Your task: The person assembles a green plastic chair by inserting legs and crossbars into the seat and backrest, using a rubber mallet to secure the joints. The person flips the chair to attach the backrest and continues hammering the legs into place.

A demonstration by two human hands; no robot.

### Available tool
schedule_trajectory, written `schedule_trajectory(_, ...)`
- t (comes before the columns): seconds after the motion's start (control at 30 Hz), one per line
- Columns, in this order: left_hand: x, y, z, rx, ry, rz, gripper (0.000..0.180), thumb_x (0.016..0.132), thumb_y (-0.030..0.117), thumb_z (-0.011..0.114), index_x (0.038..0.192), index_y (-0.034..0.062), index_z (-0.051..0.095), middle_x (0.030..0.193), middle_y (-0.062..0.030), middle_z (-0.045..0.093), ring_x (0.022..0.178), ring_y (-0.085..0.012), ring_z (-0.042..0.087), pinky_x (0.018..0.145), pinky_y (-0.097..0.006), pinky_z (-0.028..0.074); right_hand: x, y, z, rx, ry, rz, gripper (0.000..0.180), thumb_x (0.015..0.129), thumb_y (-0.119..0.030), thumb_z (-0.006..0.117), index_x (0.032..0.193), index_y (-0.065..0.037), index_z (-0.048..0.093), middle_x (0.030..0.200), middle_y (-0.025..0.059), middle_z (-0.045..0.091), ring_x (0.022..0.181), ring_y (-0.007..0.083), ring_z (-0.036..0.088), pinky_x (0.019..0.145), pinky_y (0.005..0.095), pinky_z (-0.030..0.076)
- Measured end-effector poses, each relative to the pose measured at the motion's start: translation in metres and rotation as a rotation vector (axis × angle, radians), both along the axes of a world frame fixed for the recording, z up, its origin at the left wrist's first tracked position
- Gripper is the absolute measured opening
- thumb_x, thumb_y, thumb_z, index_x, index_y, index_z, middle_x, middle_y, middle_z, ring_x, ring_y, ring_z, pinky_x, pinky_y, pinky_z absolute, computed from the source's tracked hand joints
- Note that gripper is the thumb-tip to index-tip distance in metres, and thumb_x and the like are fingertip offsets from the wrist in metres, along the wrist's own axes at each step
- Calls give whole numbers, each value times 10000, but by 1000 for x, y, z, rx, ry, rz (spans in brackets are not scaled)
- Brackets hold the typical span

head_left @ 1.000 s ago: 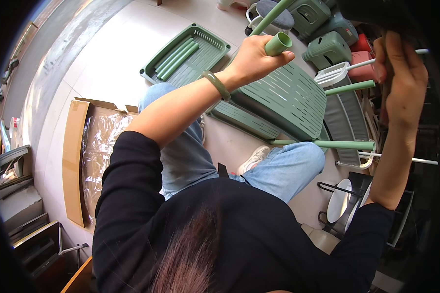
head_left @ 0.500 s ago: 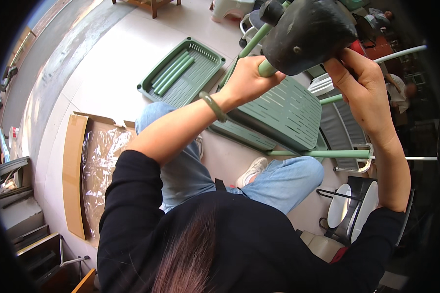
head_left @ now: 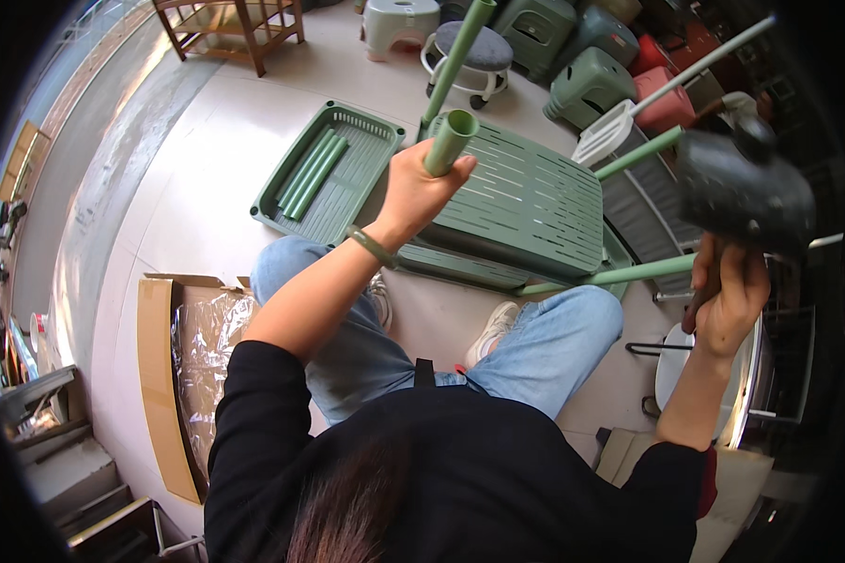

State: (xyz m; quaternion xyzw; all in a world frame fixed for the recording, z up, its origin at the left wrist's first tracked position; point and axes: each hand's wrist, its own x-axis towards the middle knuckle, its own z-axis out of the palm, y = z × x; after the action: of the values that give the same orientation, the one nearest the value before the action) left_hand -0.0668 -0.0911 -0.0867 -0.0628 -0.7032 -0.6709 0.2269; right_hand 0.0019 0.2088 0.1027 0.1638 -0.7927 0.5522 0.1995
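My left hand (head_left: 411, 192) is wrapped round a green plastic tube (head_left: 453, 136) near its open top end. This tube stands at the near left corner of a green slotted shelf (head_left: 535, 202). Other green tubes rise from the shelf's remaining corners, among them a tall far-left tube (head_left: 462, 52). Off to the right, my right hand (head_left: 730, 305) grips the brown handle of a black rubber mallet (head_left: 746, 192). The mallet head is apart from the tubes.
A green slatted tray (head_left: 371, 155) with several loose tubes (head_left: 312, 178) lies left of the shelf. An opened cardboard box (head_left: 160, 375) with clear plastic sits at my left. Stools, including a round grey-topped one (head_left: 483, 47), stand beyond. Folded grey chairs (head_left: 643, 202) are to the right.
The mallet has swung away from above the held tube, to the right and downward, uncovering the tube's top. My left hand keeps its hold. The view has shifted, showing more stools.
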Motion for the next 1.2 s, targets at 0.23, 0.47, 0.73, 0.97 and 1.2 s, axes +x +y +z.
schedule_trajectory(0.23,15,7,-113,-279,-261,352,492,767,220,776,1139,-11,552,1082,-144,553,990,-240,540,896,-347,423,89,139,-198,-531,-109,-619,444,1003,-418,468,1170,-7,488,740,40,486,543,122,460,497,251,394)
schedule_trajectory(0.47,13,1,-139,127,-739,118,648,854,470,657,1381,146,461,1247,-25,547,1122,-157,489,845,-381,410,121,223,-487,-660,-1337,-1008,164,862,-159,666,762,-68,573,679,71,541,573,183,515,479,321,416)
schedule_trajectory(0.73,-1,6,-108,158,-759,-7,586,902,377,626,1414,205,401,1283,-48,508,1110,-199,536,739,-362,553,137,197,-626,-514,-1181,-682,210,874,-200,643,868,9,642,766,129,622,684,272,598,599,417,478)
schedule_trajectory(0.97,-13,0,-114,196,-748,47,544,902,405,619,1379,214,437,1186,-44,576,1063,-191,558,751,-378,530,63,225,-568,663,-1069,-656,315,829,-93,634,1126,6,598,1029,175,624,998,317,601,847,418,489)
schedule_trajectory(1.2,-12,-17,-126,196,-761,-9,509,907,417,578,1361,242,427,1288,-3,514,1088,-192,533,792,-399,495,-104,276,-546,861,-642,-845,496,881,-89,565,1356,-54,428,1317,134,521,1306,310,414,1065,432,338)
